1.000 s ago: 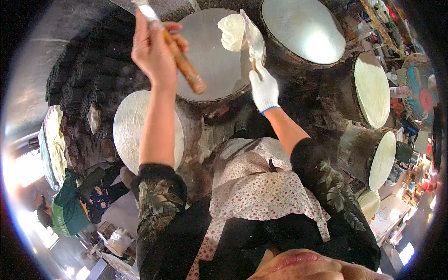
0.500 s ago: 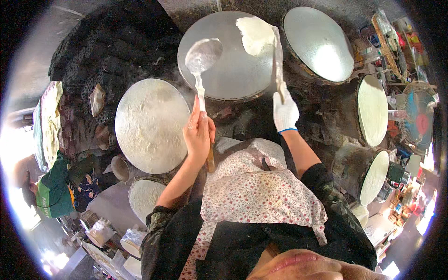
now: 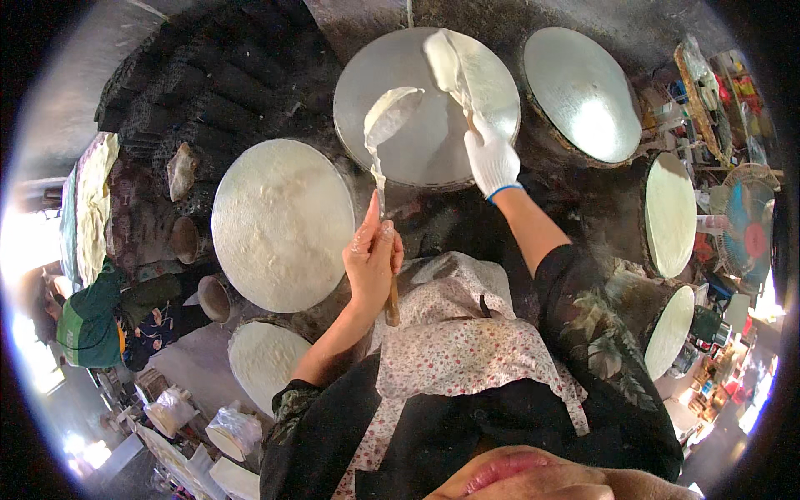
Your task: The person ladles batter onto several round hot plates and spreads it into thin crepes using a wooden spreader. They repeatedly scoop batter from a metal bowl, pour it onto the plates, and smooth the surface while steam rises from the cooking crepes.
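Note:
A large round grey griddle (image 3: 392, 67) sits ahead, with wet white batter (image 3: 492, 75) spread over its right part. My bare left hand (image 3: 371, 262) is closed on the wooden handle of a batter-coated ladle (image 3: 392, 117), whose bowl hangs over the griddle's near left. My right hand (image 3: 492, 158), in a white glove with a blue hem, grips a long flat spreader (image 3: 458, 87) by its handle, its batter-smeared blade lying on or just over the batter.
More round griddles stand left (image 3: 279, 225), lower left (image 3: 262, 362), upper right (image 3: 579, 92) and right (image 3: 671, 212), several with pale sheets on them. Dark stacked blocks (image 3: 183, 75) rise behind left, a fan (image 3: 746, 221) is far right, and another person in green (image 3: 87, 321) is far left.
My left hand swung down and right, turning the ladle upright, then rose slightly. My right hand drew back, then went forward and left with the spreader, and the batter now covers more griddle.

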The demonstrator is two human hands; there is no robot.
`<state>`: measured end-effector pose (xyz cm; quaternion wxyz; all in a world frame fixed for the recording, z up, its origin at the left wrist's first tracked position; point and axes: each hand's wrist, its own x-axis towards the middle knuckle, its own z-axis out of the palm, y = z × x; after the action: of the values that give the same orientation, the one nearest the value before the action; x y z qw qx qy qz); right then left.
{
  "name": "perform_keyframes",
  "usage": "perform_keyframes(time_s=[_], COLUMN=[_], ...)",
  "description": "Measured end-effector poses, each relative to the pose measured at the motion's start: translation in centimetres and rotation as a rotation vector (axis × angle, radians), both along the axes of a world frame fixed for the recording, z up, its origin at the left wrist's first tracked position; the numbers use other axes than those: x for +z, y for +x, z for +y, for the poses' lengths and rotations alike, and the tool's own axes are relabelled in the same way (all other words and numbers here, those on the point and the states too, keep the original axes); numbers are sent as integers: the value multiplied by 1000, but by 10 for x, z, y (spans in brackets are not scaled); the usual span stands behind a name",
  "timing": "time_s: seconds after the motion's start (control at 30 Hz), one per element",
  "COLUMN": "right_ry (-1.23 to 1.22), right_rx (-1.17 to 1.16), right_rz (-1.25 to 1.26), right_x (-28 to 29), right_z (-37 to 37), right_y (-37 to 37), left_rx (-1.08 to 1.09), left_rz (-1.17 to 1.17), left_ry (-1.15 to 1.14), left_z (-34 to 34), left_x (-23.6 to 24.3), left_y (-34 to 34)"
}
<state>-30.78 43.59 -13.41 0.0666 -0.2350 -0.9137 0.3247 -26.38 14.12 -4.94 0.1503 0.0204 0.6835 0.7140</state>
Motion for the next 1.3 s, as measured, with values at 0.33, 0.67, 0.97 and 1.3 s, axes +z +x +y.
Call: perform_keyframes(time_s=[0.33, 0.67, 0.97, 1.3], right_ry=[42, 144, 214, 226], right_rx=[49, 154, 184, 411], right_rz=[-73, 19, -96, 5], right_x=[15, -15, -15, -7], right_z=[-3, 6, 14, 31], right_y=[-19, -32, -43, -48], left_rx=[37, 74, 93, 226], left_rz=[-26, -7, 84, 28], left_ry=[-4, -30, -18, -60], left_z=[-10, -17, -19, 13], left_x=[4, -1, -2, 5], left_y=[13, 22, 31, 55])
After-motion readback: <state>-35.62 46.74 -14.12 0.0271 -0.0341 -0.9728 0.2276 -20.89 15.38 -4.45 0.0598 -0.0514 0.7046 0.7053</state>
